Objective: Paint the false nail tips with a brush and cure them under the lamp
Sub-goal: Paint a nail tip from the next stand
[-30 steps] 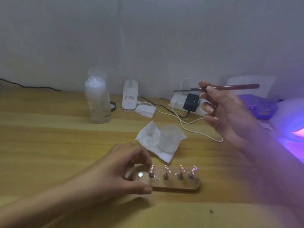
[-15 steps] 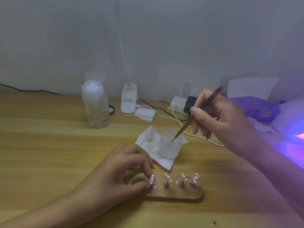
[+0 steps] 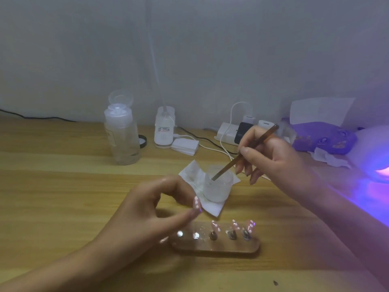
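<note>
Dipping the brush (image 3: 227, 167) in the cup (image 3: 219, 192) looks like the step in hand. The right hand (image 3: 280, 163) grips the brush like a pen, thumb and fingers closed round the handle. The handle slants up toward 2 o'clock, so only the tip end goes over the rim. Whether the bristles touch liquid I cannot tell; the cup wall is frosted.

The cup stands on a tissue (image 3: 210, 208), probably to catch drips, near the middle of the table (image 3: 63, 186). The left hand (image 3: 147, 218), at 7 o'clock from the cup, pinches one tip (image 3: 196, 204) between thumb and forefinger. It holds that tip clear of the stand (image 3: 214, 248), likely so the brush can reach it from any side.

The stand lies at 6 o'clock from the cup and keeps its tips (image 3: 234, 225) upright and apart from each other.

Counted:
- four tips, one in the hand and three on the stand
- five seats on the stand, two of them bare metal discs
- one brush, one cup, one tissue under it
- one bottle (image 3: 123, 140) at 10 o'clock
- one lamp (image 3: 376, 157) glowing violet at 3 o'clock, within easy reach for curing
</note>
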Available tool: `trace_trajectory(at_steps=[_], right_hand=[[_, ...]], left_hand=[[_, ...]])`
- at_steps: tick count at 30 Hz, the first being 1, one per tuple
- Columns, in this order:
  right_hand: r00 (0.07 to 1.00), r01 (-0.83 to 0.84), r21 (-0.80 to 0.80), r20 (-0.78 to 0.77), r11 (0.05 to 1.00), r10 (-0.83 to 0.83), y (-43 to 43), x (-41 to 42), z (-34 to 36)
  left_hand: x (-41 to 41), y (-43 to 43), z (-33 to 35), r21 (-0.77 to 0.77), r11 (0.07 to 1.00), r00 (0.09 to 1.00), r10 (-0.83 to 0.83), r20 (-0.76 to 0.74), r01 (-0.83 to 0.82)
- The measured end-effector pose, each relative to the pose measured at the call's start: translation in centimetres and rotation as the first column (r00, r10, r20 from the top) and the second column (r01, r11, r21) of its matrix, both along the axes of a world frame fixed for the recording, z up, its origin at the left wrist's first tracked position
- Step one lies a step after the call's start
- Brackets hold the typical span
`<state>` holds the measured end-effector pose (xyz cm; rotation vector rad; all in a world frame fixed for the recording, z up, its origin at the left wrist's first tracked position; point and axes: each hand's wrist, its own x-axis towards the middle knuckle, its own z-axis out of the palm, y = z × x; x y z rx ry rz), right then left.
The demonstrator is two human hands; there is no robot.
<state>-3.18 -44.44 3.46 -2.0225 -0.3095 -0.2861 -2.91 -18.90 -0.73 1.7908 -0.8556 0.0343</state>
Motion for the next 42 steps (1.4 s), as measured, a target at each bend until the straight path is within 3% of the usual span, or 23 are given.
trace_trajectory(at_steps=[3, 6, 14, 19, 24, 28, 30, 34, 42], right_hand=[[0.999, 0.047, 0.089, -0.007, 0.995, -0.046, -1.1, 0.1, 0.3], [0.998, 0.065, 0.055, 0.008, 0.996, -0.065, -1.2, 0.0, 0.2], [1.0, 0.015, -0.088, 0.007, 0.996, -0.015, 0.7, -0.5, -0.5], [0.996, 0.086, 0.142, -0.02, 0.986, -0.084, -0.6, -0.4, 0.1], [0.989, 0.147, 0.381, -0.08, 0.913, -0.126, -2.0, 0.1, -0.9], [0.988, 0.152, 0.483, -0.109, 0.862, -0.113, -1.9, 0.0, -2.6], [0.983, 0.184, 0.534, -0.111, 0.825, -0.148, -1.8, 0.0, -3.3], [0.975, 0.224, 0.624, -0.135, 0.748, -0.179, -1.5, -0.2, -4.1], [0.98, 0.196, 0.665, -0.15, 0.721, -0.129, -1.4, -0.2, -4.7]], left_hand=[[0.7, -0.7, 0.8, -0.208, 0.978, 0.986, -0.044, -0.162, 0.01], [1.8, -1.5, 1.7, -0.355, 0.934, 0.962, -0.134, -0.236, 0.043], [5.1, -3.7, 2.8, -0.437, 0.899, 0.908, -0.189, -0.373, 0.008], [5.8, -3.5, 1.8, -0.444, 0.896, 0.9, -0.167, -0.403, -0.032], [6.2, -3.4, -0.1, -0.298, 0.951, 0.95, -0.014, -0.311, -0.084], [6.4, -3.3, -0.8, -0.182, 0.975, 0.989, 0.11, -0.097, -0.126], [6.5, -3.0, -1.1, -0.162, 0.974, 0.986, 0.151, -0.063, -0.16], [6.4, -2.7, -1.5, -0.116, 0.983, 0.989, 0.145, 0.004, -0.144], [6.4, -2.9, -1.2, -0.124, 0.985, 0.99, 0.127, 0.068, -0.118]])
